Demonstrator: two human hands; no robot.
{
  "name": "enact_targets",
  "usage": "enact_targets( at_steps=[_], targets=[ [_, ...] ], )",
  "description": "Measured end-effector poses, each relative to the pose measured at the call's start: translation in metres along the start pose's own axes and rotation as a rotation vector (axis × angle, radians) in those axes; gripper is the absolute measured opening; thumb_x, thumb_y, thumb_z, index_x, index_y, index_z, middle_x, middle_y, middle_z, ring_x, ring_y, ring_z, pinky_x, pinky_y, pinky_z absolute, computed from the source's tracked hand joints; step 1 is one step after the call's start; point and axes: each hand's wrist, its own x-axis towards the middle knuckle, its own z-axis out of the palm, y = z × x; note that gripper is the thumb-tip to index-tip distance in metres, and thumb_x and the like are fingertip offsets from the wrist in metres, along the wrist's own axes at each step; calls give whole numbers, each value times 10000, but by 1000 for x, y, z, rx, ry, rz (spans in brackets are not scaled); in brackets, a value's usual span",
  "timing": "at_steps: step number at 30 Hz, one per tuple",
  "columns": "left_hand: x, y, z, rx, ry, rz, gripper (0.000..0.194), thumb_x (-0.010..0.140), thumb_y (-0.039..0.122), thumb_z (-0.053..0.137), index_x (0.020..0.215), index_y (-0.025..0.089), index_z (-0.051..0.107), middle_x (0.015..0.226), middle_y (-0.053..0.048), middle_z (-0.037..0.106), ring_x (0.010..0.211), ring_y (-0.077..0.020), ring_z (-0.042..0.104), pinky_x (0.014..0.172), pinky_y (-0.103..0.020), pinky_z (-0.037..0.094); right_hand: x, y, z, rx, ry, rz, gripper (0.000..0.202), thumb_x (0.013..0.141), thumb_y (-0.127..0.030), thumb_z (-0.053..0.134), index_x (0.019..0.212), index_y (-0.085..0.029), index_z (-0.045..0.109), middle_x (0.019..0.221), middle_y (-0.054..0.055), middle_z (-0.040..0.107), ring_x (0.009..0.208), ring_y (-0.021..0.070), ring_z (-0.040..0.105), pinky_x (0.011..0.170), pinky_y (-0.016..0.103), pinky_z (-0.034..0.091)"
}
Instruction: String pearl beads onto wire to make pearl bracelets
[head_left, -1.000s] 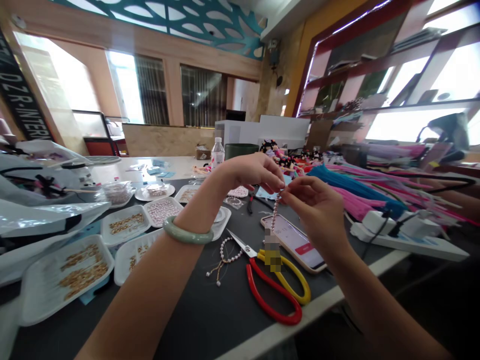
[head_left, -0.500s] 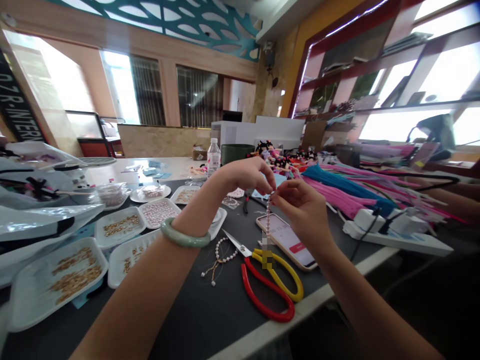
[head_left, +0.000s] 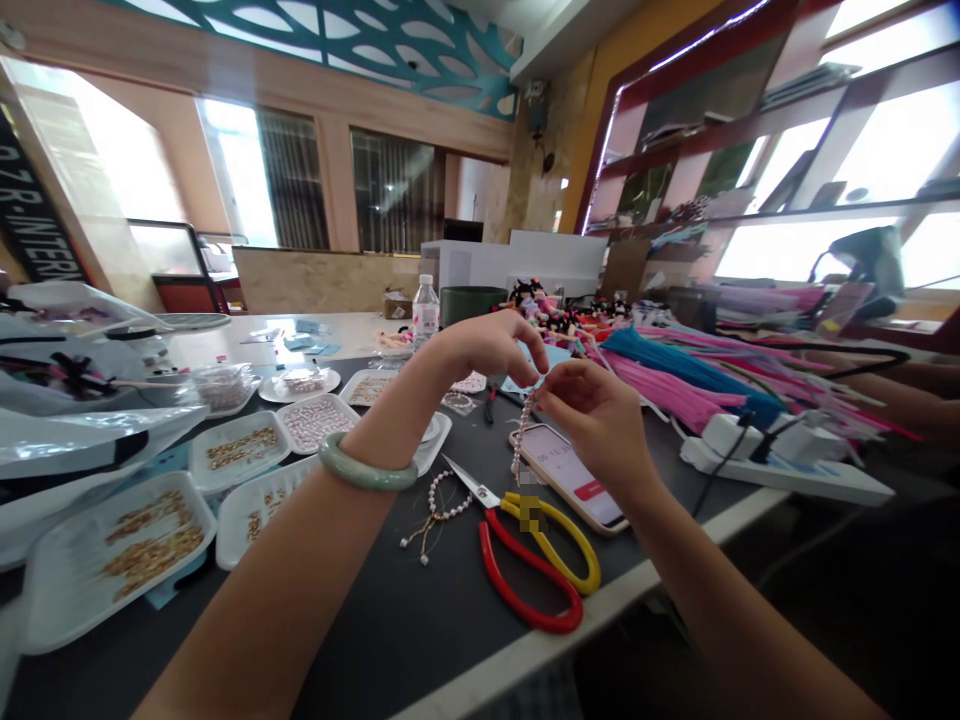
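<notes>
My left hand (head_left: 491, 350), with a pale green bangle (head_left: 367, 472) on its wrist, reaches in from the left with its fingers bent down. My right hand (head_left: 596, 415) meets it, thumb and forefinger pinched. From the fingertips hangs a strand of small pale pink beads (head_left: 523, 435); both hands pinch its top end. Whatever fine part lies between the tips is too small to make out. Below lie scissors (head_left: 486, 497) with one red and one yellow handle. A finished-looking beaded bracelet (head_left: 433, 517) rests left of them, and a phone (head_left: 551, 455) under the strand.
White trays of gold-coloured pieces (head_left: 206, 515) and pink beads (head_left: 356, 428) stand at left. Behind are a water bottle (head_left: 425, 308) and small dolls (head_left: 536, 298). Pink and blue bundles (head_left: 652, 355) and a power strip (head_left: 795, 470) occupy the right, near the table edge (head_left: 517, 655).
The hanging strand has swung slightly left and my right hand has shifted a little left. My left hand has barely moved. The whole view has shifted slightly.
</notes>
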Motion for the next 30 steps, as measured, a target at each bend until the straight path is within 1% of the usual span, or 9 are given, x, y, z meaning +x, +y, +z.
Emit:
enact_targets(
  at_steps=[7,11,14,19,25,30],
  targets=[
    [3,-6,-1,44,7,26,259,556,153,621,811,147,666,615,4,574,609,-109,493,607,-256,365,1,4,-1,-17,-50,9,127,693,-189,656,786,-197,570,720,-6,604,664,137,597,654,297,495],
    [4,-8,-1,56,7,27,261,557,147,612,814,142,657,623,0,576,599,-102,480,576,-245,345,2,6,0,27,-61,51,129,679,-181,660,769,-192,569,706,-9,596,661,135,590,644,289,483],
    [4,-9,-1,46,-8,28,258,560,141,606,814,142,651,631,0,581,608,-103,491,582,-242,352,2,6,1,55,-67,86,126,676,-176,657,763,-191,567,699,-7,600,661,136,591,654,295,483],
    [4,-9,-1,33,-21,15,253,541,114,616,792,135,646,644,-2,599,663,-118,545,627,-240,394,2,9,2,72,-79,95,114,677,-181,657,747,-191,568,693,-4,603,664,141,595,659,296,486],
    [4,-10,-2,24,-7,19,248,540,99,624,785,124,645,617,8,593,625,-103,551,614,-227,410,2,13,1,63,-87,105,112,674,-171,654,745,-179,567,700,-4,594,661,132,585,651,276,477],
    [3,-11,-1,17,21,5,248,540,67,625,782,115,651,596,5,586,603,-111,552,618,-246,419,2,14,1,55,-100,92,114,671,-139,640,727,-181,550,683,-14,580,633,115,566,629,254,461]
  ],
)
